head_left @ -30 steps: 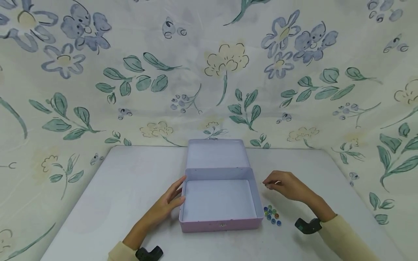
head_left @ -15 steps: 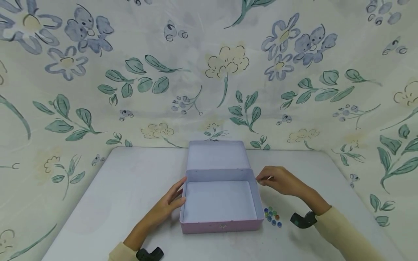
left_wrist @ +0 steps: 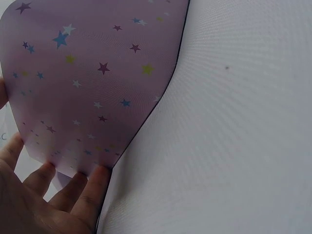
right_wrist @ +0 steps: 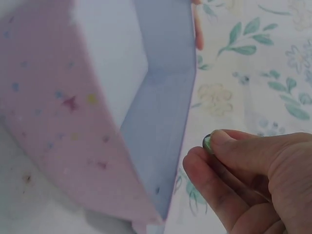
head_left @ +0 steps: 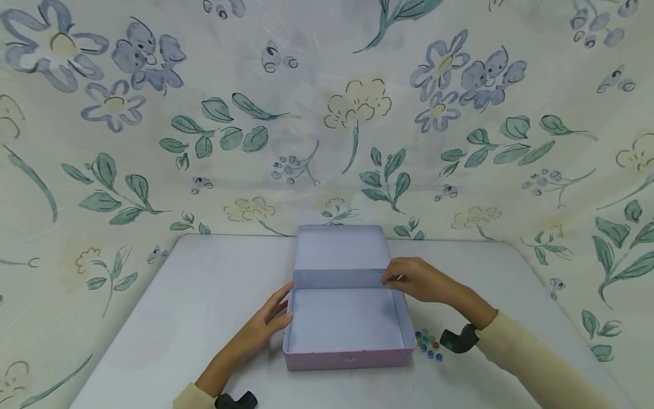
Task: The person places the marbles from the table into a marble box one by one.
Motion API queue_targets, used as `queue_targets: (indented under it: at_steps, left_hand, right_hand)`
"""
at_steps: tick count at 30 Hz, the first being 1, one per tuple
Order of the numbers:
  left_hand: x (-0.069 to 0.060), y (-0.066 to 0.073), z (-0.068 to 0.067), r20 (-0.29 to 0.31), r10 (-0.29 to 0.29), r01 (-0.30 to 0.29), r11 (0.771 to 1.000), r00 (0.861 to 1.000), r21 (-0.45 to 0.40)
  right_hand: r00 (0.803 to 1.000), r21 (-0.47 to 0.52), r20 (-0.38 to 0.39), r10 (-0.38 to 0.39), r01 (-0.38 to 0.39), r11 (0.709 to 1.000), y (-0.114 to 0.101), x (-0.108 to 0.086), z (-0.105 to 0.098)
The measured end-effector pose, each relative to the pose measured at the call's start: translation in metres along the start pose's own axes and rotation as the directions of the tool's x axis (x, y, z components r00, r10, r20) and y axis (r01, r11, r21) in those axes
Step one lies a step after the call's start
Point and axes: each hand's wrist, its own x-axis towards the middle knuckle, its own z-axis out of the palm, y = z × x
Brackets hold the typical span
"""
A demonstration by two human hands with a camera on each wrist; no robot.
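Observation:
A hinged tin box (head_left: 349,359), pink with small stars outside and pale lilac inside, stands with its lid (head_left: 341,247) tipped back. My left hand (head_left: 263,324) rests its extended fingertips and thumb against the box's left side; the left wrist view shows the fingertips (left_wrist: 100,173) touching the starry wall. Over the box's back right corner, my right hand (head_left: 421,279) pinches a small green glass marble (right_wrist: 208,143) between thumb and fingers. The fingers hide part of it. No marbles show on the visible box floor.
Several coloured glass marbles (head_left: 428,343) lie in a cluster on the white table (head_left: 214,272), just right of the box's front right corner. A flower-patterned cloth (head_left: 286,125) hangs behind the table and at its sides.
My right hand has moved left with the marble, from beside the box to over its back right corner. My left hand stays on the box. The head view has tilted slightly upward.

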Motion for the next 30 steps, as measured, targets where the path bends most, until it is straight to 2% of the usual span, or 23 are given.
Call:
queue_targets:
  at_steps: [8,18,25,30]
  left_hand:
    - [0.000,0.001,-0.001,0.003,-0.004,0.004,1.000,1.000,0.001]
    - [-0.001,-0.001,0.000,-0.008,0.000,0.001,1.000,1.000,0.021]
    - [-0.001,0.000,0.003,-0.019,-0.008,0.009,1.000,1.000,0.021]
    - [-0.001,0.001,0.002,-0.031,-0.018,0.019,0.999,0.999,0.034]
  right_hand:
    - [0.997,-0.043,0.045,-0.060,0.062,0.997,-0.010,0.025,0.006]
    - [0.993,-0.009,0.112,-0.049,0.050,0.999,-0.022,0.056,0.020]
    - [0.985,-0.028,0.125,-0.121,0.126,0.992,-0.026,0.075,0.030]
    - [0.979,-0.030,0.141,-0.145,0.151,0.988,-0.028,0.086,0.043]
